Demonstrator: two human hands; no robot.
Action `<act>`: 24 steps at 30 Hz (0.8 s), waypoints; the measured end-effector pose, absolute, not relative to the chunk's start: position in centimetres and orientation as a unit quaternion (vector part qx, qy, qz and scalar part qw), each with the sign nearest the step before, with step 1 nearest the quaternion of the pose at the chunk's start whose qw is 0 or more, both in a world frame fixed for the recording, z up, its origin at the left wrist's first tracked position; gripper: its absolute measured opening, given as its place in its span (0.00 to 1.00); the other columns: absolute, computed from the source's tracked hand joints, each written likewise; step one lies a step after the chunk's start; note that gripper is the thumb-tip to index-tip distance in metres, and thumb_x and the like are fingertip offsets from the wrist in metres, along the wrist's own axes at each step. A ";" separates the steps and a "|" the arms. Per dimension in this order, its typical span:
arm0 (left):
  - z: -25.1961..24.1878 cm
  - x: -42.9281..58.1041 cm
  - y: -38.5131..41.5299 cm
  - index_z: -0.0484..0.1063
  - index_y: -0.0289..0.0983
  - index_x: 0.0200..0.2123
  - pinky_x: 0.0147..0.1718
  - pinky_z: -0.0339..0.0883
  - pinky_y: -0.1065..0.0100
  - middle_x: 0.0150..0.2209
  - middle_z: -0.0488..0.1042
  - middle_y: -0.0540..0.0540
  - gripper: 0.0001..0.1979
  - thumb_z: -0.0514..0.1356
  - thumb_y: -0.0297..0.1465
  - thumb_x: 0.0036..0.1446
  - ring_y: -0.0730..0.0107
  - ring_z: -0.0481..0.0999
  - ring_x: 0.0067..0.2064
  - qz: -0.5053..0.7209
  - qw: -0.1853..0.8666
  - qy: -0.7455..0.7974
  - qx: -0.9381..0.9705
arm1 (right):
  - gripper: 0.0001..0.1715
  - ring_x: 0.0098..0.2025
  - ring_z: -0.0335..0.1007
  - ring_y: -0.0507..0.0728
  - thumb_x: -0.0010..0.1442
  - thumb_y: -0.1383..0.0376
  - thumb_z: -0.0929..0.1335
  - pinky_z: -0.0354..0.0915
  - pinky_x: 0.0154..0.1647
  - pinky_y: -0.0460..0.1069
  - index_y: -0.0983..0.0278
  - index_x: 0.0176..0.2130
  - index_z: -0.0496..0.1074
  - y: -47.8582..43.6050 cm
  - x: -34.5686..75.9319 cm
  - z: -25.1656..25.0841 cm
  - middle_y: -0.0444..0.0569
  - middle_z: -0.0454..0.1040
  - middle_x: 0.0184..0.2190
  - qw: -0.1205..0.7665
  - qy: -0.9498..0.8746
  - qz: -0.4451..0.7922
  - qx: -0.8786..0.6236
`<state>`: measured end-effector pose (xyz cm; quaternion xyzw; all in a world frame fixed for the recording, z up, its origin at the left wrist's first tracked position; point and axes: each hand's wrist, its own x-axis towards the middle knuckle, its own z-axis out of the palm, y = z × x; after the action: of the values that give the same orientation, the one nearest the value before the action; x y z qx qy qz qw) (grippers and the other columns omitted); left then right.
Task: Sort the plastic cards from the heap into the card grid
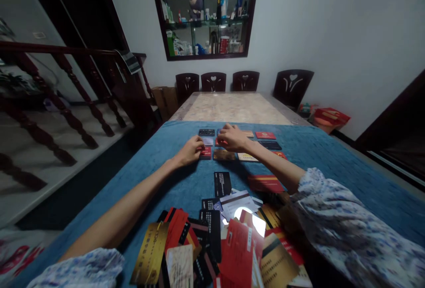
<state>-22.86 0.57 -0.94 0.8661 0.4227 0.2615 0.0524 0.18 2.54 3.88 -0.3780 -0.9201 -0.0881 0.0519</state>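
Note:
Rows of plastic cards lie on the blue tablecloth (156,164). My left hand (191,150) is curled with its fingertips on the left edge of a red card (206,153), below a pale card (208,141) and a black card (206,132). My right hand (231,137) reaches over the second column, fingers bent down onto another red card (218,142), mostly hidden beneath them. Just below that hand are a brown card (224,154) and a cream card (247,157). Farther right lie a red card (265,135) and a dark card (270,145).
Nearest me is a loose heap of cards, including a gold card (151,252) and a red card (239,252). A black card (222,184) and a wide red card (266,183) lie between heap and rows. Several dark chairs (213,82) stand beyond the table's far end (232,106).

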 end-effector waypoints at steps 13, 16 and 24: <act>-1.5 -21.0 -4.7 0.76 0.36 0.38 0.55 0.66 0.58 0.46 0.70 0.43 0.13 0.56 0.18 0.54 0.64 0.70 0.51 0.228 0.086 0.388 0.889 | 0.12 0.52 0.58 0.65 0.64 0.65 0.64 0.50 0.48 0.57 0.62 0.40 0.77 -2.1 1.7 2.7 0.54 0.78 0.44 0.052 -0.924 -0.082 -0.370; -1.4 -20.5 -5.6 0.76 0.36 0.41 0.57 0.64 0.59 0.48 0.69 0.42 0.15 0.56 0.18 0.54 0.63 0.69 0.53 0.210 0.082 0.381 0.897 | 0.12 0.53 0.58 0.65 0.64 0.65 0.64 0.50 0.48 0.57 0.61 0.40 0.77 -2.9 2.1 2.3 0.55 0.78 0.44 0.053 -0.922 -0.079 -0.376; -1.7 -18.9 -7.7 0.73 0.47 0.54 0.57 0.61 0.46 0.60 0.63 0.41 0.25 0.59 0.22 0.55 0.51 0.62 0.60 0.092 0.061 0.404 0.908 | 0.13 0.53 0.58 0.65 0.64 0.64 0.64 0.52 0.48 0.57 0.60 0.42 0.78 -4.7 2.6 1.5 0.55 0.78 0.44 0.058 -0.911 -0.061 -0.403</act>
<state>-18.86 -7.73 -1.70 0.9083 0.4035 0.0921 0.0614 2.62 -4.70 1.50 -0.4028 -0.9114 -0.0606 0.0577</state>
